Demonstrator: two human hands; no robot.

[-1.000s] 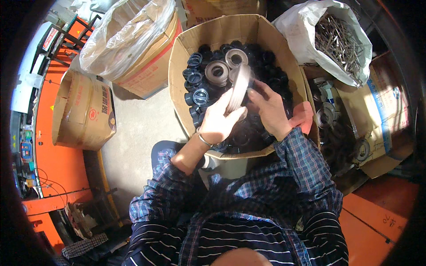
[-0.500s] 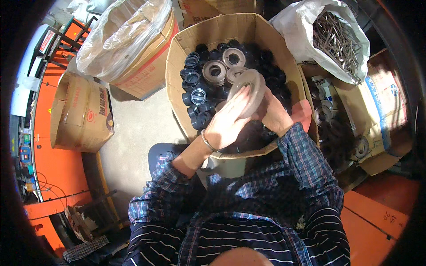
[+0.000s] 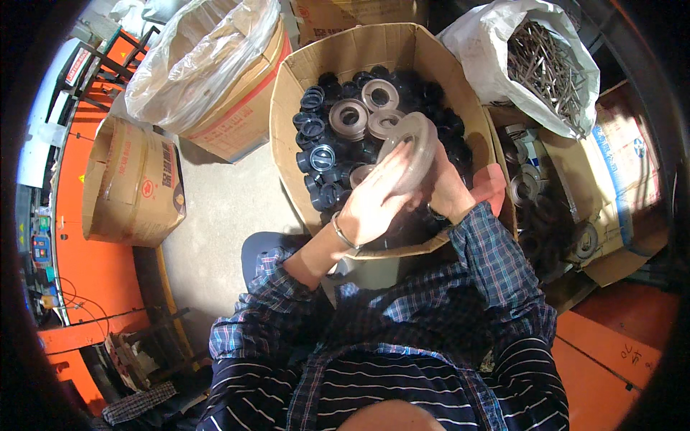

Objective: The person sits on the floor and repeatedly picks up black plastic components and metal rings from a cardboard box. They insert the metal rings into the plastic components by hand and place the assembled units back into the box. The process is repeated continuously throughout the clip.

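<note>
My left hand (image 3: 372,206), with a bracelet at its wrist, presses its fingers to the near-left side of a grey, see-through plastic ring (image 3: 422,152). Gripping the ring's other side is my right hand (image 3: 449,188), its fingertips mostly hidden behind it. The ring stands tilted above an open cardboard box (image 3: 289,147). Inside the box lie many black plastic pipe fittings (image 3: 311,129). Several more grey rings (image 3: 349,118) rest on top of the fittings, just beyond my hands.
A white sack (image 3: 480,65) of thin metal strips (image 3: 543,68) stands at the far right. Below it, an open carton (image 3: 568,169) holds more rings. At left are a plastic-lined box (image 3: 237,122), a smaller carton (image 3: 133,187) and orange machinery (image 3: 97,273).
The ring and my left hand have shifted slightly to the right. Both hands stay on the ring, and my right hand has hardly moved.
</note>
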